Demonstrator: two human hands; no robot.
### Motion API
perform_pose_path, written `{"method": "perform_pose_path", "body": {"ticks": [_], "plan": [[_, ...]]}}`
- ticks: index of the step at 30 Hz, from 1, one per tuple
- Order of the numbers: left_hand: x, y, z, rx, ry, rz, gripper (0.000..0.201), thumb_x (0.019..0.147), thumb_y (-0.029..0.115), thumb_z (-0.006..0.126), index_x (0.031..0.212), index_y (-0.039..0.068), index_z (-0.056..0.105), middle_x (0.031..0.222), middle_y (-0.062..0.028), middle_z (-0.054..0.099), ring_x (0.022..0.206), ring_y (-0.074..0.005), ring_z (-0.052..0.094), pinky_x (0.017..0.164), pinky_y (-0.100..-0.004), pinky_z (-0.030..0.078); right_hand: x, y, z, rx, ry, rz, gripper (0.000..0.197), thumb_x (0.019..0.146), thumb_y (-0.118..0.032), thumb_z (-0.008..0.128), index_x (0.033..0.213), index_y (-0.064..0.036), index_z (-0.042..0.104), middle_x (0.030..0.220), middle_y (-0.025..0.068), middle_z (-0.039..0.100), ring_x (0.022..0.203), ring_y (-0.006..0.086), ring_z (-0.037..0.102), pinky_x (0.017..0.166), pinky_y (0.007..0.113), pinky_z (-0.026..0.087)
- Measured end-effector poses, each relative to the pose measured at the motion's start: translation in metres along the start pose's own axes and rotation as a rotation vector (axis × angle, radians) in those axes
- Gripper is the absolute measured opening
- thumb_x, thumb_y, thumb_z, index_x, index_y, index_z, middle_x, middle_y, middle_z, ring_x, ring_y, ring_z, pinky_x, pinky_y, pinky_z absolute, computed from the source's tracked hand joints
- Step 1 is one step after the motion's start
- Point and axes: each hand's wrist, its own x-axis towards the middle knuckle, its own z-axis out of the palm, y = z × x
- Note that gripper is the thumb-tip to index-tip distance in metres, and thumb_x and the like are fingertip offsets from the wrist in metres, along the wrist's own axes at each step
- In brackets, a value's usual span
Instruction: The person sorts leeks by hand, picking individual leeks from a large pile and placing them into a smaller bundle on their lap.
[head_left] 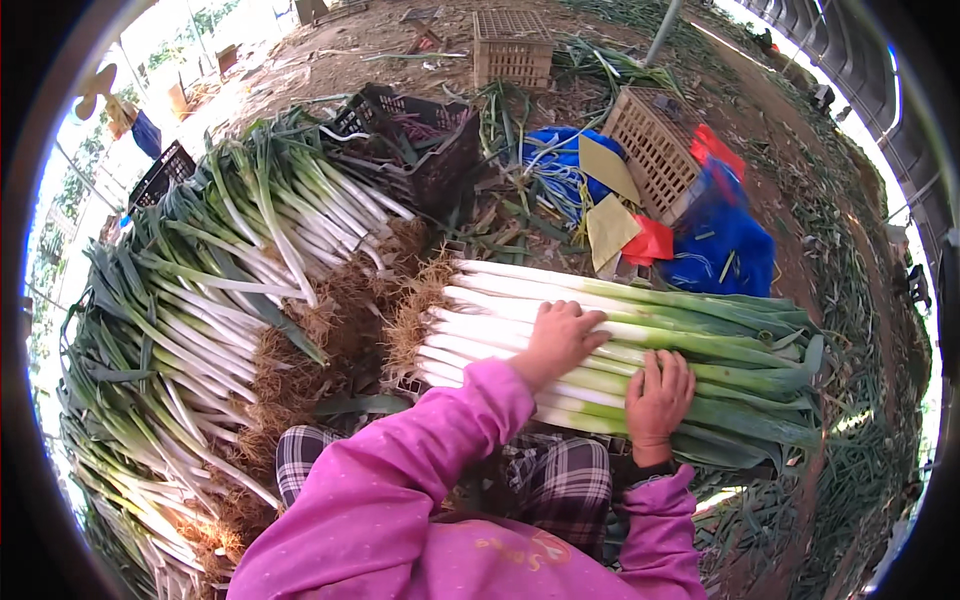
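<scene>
A row of leeks (480, 325) lies side by side in front of me, roots to the left and green leaves to the right. My left hand (562, 340) rests on top of them where white turns to pale green, its fingers laid over the stalks. Closer to the leaves, my right hand (660, 395) lies on the near stalks with its fingers stretched out. Both hands touch the leeks without gripping any. What supports the row is mostly hidden beneath it.
A large heap of leeks (205, 330) spreads on the left. Beyond stand a black crate (430, 150) and two tan crates (512, 48), (650, 150). Blue bags (720, 245), red plastic (652, 240) and yellowish sheets (610, 228) lie behind the row. Loose leaves litter the ground.
</scene>
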Motion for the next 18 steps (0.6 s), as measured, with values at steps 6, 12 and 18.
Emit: {"method": "perform_pose_path", "body": {"ticks": [6,12,18], "plan": [[-0.002,-0.004,-0.002,-0.033,-0.144,-0.026,0.034,0.090,0.041,0.057,0.117,0.022,0.064,0.093,-0.0089,0.063,0.094,-0.0276,0.059,0.084,-0.0431,0.040,0.001,0.001,-0.005,0.017,-0.023,-0.026,0.031,0.078,-0.017,0.062,0.108,-0.0085,0.066,0.113,0.0080,0.058,0.113,0.0295,0.052,0.099,0.048,0.038],[-0.002,-0.014,0.006,-0.044,-0.071,0.062,0.030,0.090,0.039,0.055,0.115,0.024,0.064,0.088,-0.0081,0.062,0.090,-0.0277,0.060,0.081,-0.0440,0.042,0.018,0.012,-0.016,0.061,-0.137,-0.054,0.033,0.078,-0.018,0.066,0.108,-0.0058,0.066,0.113,0.0101,0.058,0.112,0.0298,0.052,0.099,0.046,0.038],[-0.008,-0.031,-0.010,-0.103,-0.163,0.063,0.032,0.090,0.032,0.057,0.120,0.024,0.063,0.097,-0.0059,0.063,0.100,-0.0248,0.057,0.091,-0.0426,0.040,0.034,0.030,0.005,-0.036,-0.261,-0.051,0.034,0.082,-0.029,0.065,0.113,-0.0148,0.067,0.118,0.0078,0.060,0.117,0.0281,0.050,0.101,0.053,0.034]]}}
